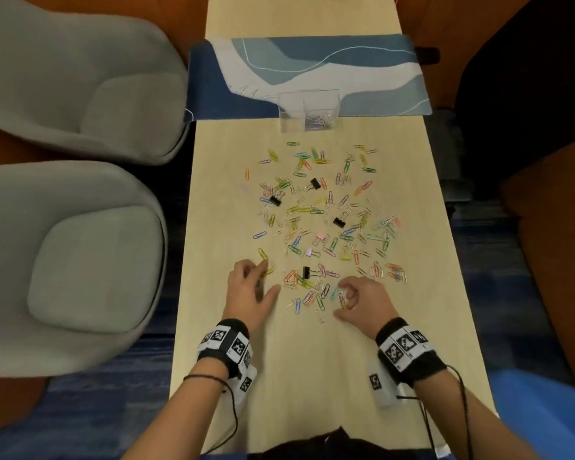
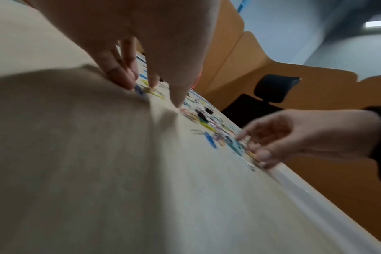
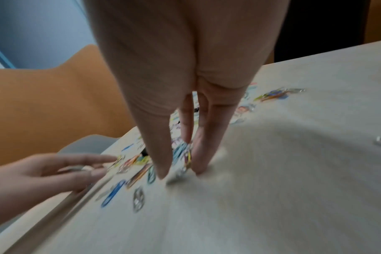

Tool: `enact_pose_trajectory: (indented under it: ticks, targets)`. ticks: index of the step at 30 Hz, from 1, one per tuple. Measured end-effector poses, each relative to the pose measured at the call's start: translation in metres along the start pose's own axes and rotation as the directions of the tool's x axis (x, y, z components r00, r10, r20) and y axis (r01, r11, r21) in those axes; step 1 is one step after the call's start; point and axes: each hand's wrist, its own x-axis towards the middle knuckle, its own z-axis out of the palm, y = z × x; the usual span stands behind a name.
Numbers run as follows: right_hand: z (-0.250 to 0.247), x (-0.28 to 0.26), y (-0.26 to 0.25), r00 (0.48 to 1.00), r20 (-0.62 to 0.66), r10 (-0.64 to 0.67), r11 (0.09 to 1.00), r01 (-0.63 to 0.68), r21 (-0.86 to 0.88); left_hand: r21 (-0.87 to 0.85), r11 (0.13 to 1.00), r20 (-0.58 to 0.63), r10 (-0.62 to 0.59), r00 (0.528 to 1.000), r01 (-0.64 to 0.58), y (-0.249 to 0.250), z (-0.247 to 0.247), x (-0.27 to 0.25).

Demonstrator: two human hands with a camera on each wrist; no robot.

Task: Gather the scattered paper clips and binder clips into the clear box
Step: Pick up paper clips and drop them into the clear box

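Both hands work the near edge of the paper clips (image 1: 316, 224): left hand (image 1: 251, 287) pinching yellow ones, right hand (image 1: 362, 302) clutching several, presumably for the far clear box (image 1: 309, 109).

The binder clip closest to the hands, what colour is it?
Black binder clip, clearest in the head view.

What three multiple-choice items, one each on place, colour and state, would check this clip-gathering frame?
1. Where does the clear box stand?
A. at the mat's near edge
B. on a chair
C. between the hands

2. What colour is the binder clip nearest the hands?
A. black
B. red
C. white

3. What does the right hand do?
A. lies flat
B. pinches paper clips
C. holds the box

Key: 1 A, it straddles the blue mat edge; 2 A, black body; 3 B, fingers curled round clips.
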Motion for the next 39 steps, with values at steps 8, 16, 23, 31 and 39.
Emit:
enact_pose_trajectory:
  ticks: [8, 16, 23, 31, 39]
  targets:
    - [0.039, -0.005, -0.017, 0.969, -0.222, -0.112, 0.978, 0.067, -0.199, 0.085, 0.991, 0.142, 0.092, 0.986, -0.104, 0.026, 0.022, -0.020]
    - [0.042, -0.003, -0.023, 0.959, -0.221, -0.177, 0.945, 0.103, -0.311, 0.085, 0.982, 0.076, 0.160, 0.984, -0.167, 0.031, 0.031, -0.022]
    - [0.038, 0.000, -0.016, 0.968, -0.185, -0.170, 0.955, 0.116, -0.272, -0.024, 0.996, -0.016, 0.090, 0.996, -0.090, 0.037, 0.031, -0.015]
    - [0.008, -0.009, -0.003, 0.985, -0.099, 0.145, 0.875, -0.081, 0.478, -0.292, 0.943, -0.009, -0.168, 0.986, 0.158, 0.035, 0.016, -0.009]
    - [-0.042, -0.011, -0.006, 0.989, 0.055, 0.138, 0.606, -0.128, 0.785, -0.408, 0.909, 0.023, -0.086, 0.996, 0.088, 0.064, -0.027, 0.024]
